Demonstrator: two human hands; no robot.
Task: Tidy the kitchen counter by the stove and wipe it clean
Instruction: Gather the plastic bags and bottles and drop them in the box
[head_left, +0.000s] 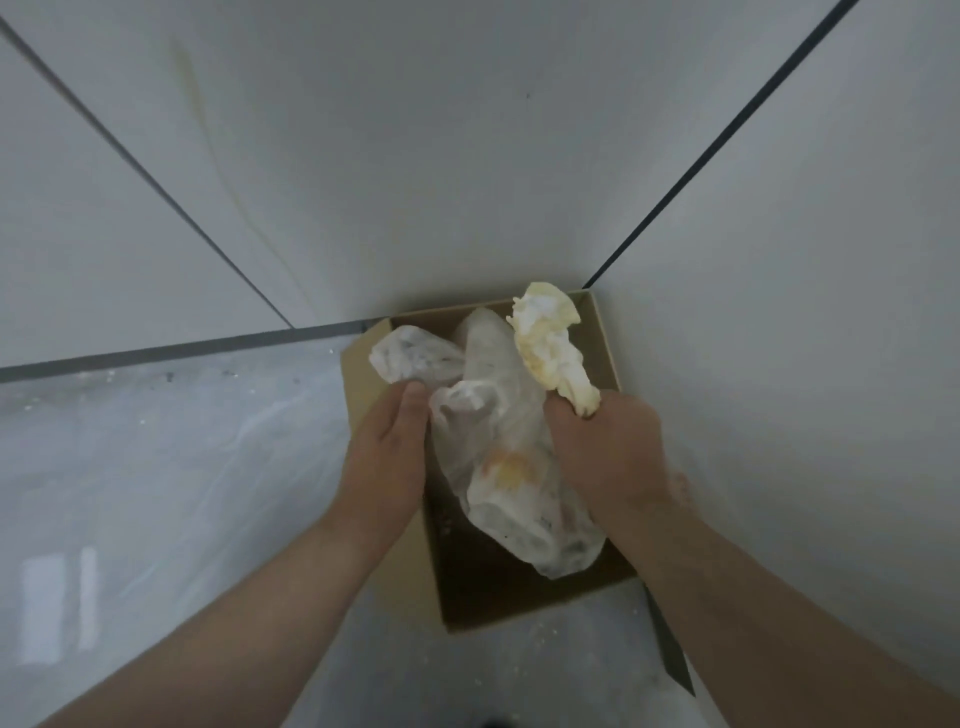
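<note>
I am watching both hands working inside the open brown cardboard box (605, 338), which is sitting in the corner at 12 o'clock, against the white tiled walls (415, 156) on the grey marbled counter (156, 457). The left hand (387, 441) is gripping a crumpled white plastic wad (415, 356) at the box's 10 o'clock. Whether that wad is a loose piece or the neck of the translucent white plastic bag (498, 415) lying down the middle of the box, I cannot tell. The right hand (608, 447) is holding the lower end of a yellow-stained crumpled paper wad (550, 348) in its fist, and the wad's top is sticking up over the far rim at 1 o'clock.

That is what I am worrying about first. If the stained wad is let go from up there, it is likely to tip against the tile and leave a smear. The bag looks thin, with something orange-yellow showing through its middle, so two hands pulling apart could tear it and spill the contents into the box or onto the counter. The box itself is looking light, and a hard shove could slide it through the pale crumbs (571, 636) lying at its 6 o'clock, spreading them. In my judgement the wiping is yet to come.
</note>
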